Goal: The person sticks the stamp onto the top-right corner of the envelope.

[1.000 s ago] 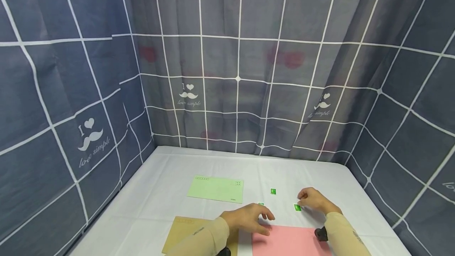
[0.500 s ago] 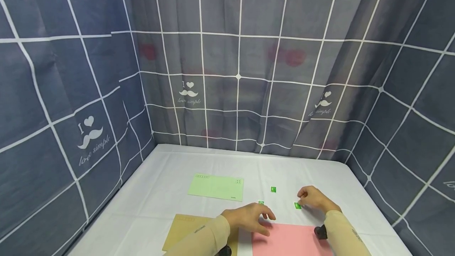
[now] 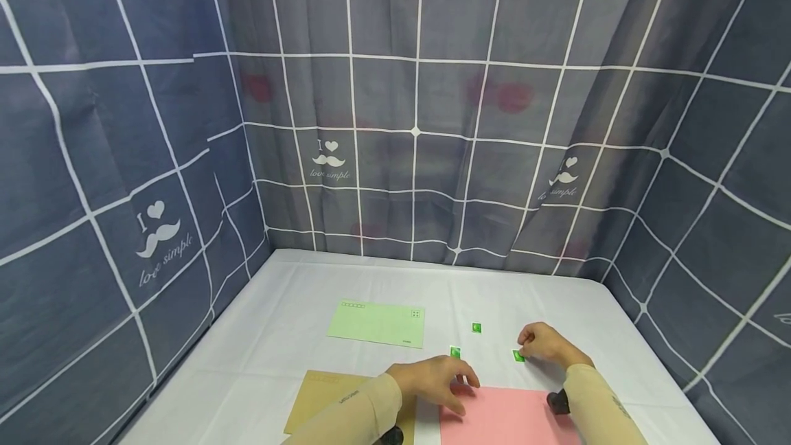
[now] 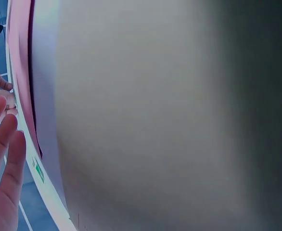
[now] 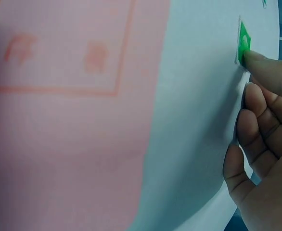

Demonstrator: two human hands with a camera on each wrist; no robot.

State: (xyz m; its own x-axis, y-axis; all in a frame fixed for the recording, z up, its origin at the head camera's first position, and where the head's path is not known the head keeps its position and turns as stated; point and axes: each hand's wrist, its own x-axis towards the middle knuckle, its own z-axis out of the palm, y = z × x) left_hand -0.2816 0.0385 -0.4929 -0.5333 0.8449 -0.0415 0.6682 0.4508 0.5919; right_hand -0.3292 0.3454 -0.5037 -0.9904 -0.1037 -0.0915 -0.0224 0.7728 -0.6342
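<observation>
My right hand is at the right of the table with its fingers curled. In the right wrist view its thumb lies on the corner of a small green stamp, pinching it; the index fingertip is hidden. The stamp is still at the table surface. My left hand hovers over or rests on the far left corner of a pink envelope, fingers loosely bent and holding nothing. Another green stamp lies just beyond it, and a third stamp farther back.
A light green envelope lies at the back left of the white table. A brown envelope is partly under the left forearm. Grey grid curtains stand around the table's back and sides.
Both hands stay nearly in place; the left thumb has lowered slightly. A little more of the stamp beyond the left hand shows, and the head view has tilted slightly.
</observation>
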